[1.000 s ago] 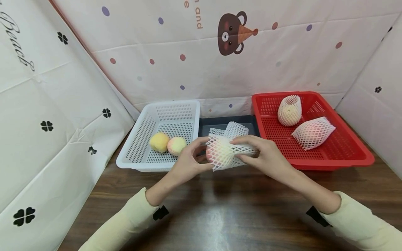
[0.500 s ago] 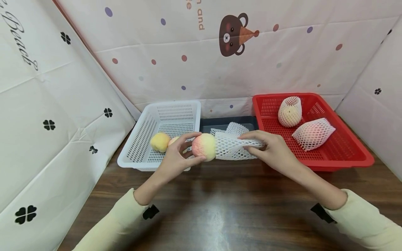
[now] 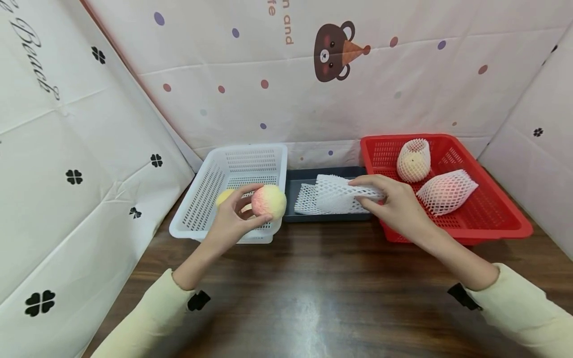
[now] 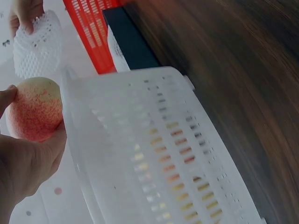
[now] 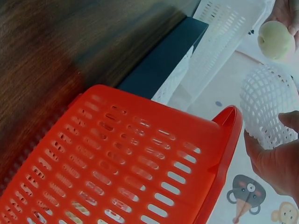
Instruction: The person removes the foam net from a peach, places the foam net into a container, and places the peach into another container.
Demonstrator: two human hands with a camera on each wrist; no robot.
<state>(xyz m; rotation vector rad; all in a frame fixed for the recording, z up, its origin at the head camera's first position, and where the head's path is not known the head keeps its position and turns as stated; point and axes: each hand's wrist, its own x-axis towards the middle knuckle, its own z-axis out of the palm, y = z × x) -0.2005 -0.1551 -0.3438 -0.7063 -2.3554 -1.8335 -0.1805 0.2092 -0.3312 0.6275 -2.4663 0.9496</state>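
Observation:
My left hand (image 3: 230, 216) holds a pink and pale-yellow peach (image 3: 269, 202) between thumb and fingers, close over the front right of the white basket (image 3: 188, 233). In the left wrist view the peach (image 4: 36, 109) shows its red-speckled side, bare of any net. My right hand (image 3: 398, 206) pinches one end of a white foam fruit net (image 3: 335, 194) above the dark tray (image 3: 293, 218). That net (image 5: 266, 105) hangs open-ended in the right wrist view. Another foam net (image 3: 306, 201) lies in the tray. A yellow peach (image 3: 224, 197) in the white basket is partly hidden behind my left hand.
A red basket (image 3: 488, 231) at the right holds two net-wrapped fruits, one upright (image 3: 414, 161) and one lying on its side (image 3: 447, 191). The dark tray sits between both baskets. Behind them rises a printed cloth backdrop (image 3: 224, 114). Dark wood tabletop (image 3: 286, 298) extends in front.
The peach has come out of the foam net and moved left with my left hand. My right hand has shifted slightly right, still pinching the now flattened net.

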